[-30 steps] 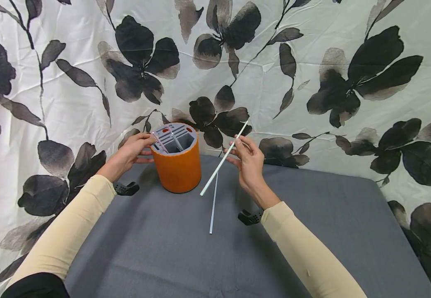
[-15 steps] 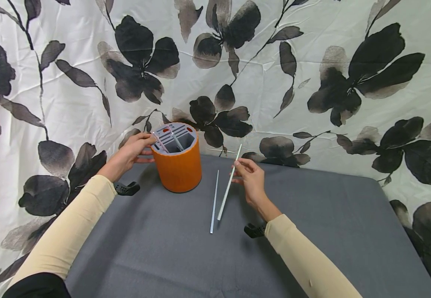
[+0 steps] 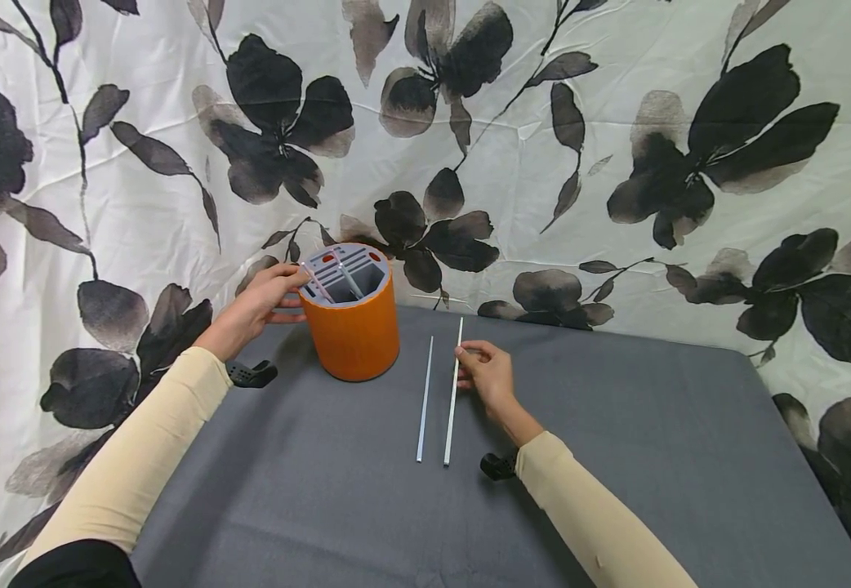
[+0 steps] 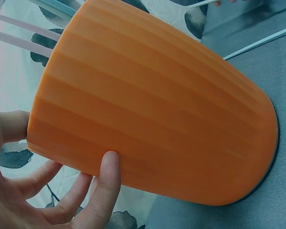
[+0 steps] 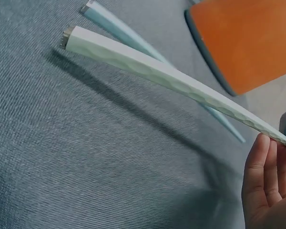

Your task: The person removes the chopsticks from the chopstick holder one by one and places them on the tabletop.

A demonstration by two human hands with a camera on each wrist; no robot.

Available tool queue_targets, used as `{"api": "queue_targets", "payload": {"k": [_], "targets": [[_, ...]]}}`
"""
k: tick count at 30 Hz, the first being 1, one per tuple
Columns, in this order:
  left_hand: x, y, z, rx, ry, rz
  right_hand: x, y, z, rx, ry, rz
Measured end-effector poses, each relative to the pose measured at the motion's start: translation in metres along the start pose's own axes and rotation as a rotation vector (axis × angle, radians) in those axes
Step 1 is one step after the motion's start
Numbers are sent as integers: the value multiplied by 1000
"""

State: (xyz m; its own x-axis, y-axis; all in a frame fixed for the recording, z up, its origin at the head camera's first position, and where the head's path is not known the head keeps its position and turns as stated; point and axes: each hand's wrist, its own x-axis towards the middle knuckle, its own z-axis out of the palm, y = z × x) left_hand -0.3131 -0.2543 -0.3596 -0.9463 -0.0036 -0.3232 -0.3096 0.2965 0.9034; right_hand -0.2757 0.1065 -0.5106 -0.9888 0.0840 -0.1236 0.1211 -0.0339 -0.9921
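An orange utensil holder [image 3: 352,343] with a grey slotted top stands upright on the grey cloth. Against its left side, my left hand [image 3: 260,302] holds it near the rim, thumb and fingers spread. Pale pink chopsticks [image 4: 26,36] stick out of the holder top. My right hand [image 3: 487,371] pinches a pale green chopstick [image 5: 143,69] near its thin end, beside the holder's right. The square, silver-tipped end points towards me, and a shadow lies apart from it on the cloth. Left of it, a light blue chopstick [image 3: 425,400] lies on the cloth, roughly parallel.
The grey cloth-covered table [image 3: 617,441] reaches right and towards me. Behind it hangs a white curtain [image 3: 536,180] with dark flowers, close to the holder's back. Black wrist cameras [image 3: 499,465] sit under both wrists.
My right hand has moved down towards me with the green chopstick, which has swung from a slant across the blue one to nearly parallel beside it. The left hand and holder stay put.
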Motion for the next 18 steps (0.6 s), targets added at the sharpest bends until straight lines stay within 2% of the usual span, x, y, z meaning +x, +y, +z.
{"api": "queue_targets", "payload": {"k": [18], "targets": [[2,2,3,-3,19,-16,6,17,1,-237,32,42]]}}
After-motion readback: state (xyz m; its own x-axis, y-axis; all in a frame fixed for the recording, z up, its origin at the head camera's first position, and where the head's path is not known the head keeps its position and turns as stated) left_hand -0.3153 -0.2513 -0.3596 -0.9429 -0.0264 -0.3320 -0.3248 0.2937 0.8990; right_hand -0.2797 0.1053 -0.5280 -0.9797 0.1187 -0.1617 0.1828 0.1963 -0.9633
